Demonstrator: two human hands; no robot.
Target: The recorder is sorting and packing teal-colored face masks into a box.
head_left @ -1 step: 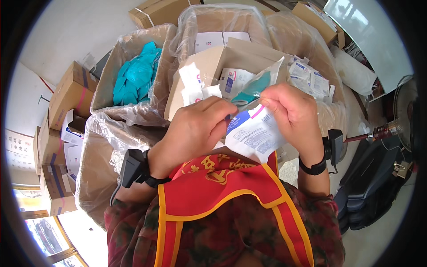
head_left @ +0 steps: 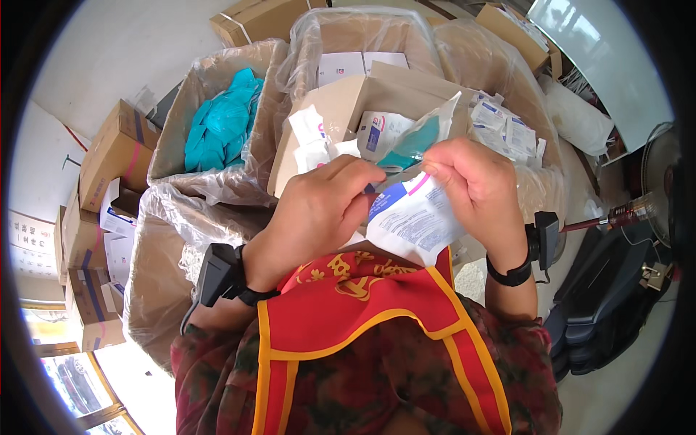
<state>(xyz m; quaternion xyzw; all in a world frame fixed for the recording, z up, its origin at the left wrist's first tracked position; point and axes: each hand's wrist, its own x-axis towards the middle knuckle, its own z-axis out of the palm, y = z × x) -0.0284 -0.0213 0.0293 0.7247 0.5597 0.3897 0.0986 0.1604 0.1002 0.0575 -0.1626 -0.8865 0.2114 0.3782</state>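
Between my two hands is a sachet [head_left: 415, 217], its white paper layer with blue and pink print hanging below and its clear film standing up above. A folded teal piece [head_left: 417, 145], looking like a face mask, shows behind the film. My left hand [head_left: 326, 206] pinches the sachet's left edge, its fingertips partly hidden. With thumb and forefinger my right hand [head_left: 475, 188] grips the edge where paper and film part. Beneath them stands an open carton [head_left: 395, 87] with several white-and-blue sachets [head_left: 383, 135] in it. Torn white wrappers [head_left: 310, 134] lie at the carton's left side.
Plastic-lined bins surround the carton: one holds teal pieces [head_left: 223, 127], another white boxes [head_left: 341, 67], and a right-hand one sachets [head_left: 500, 123]. A lined bin [head_left: 156, 268] is near my left arm. Cartons [head_left: 116, 159] pile up at left; a fan [head_left: 660, 174] stands right.
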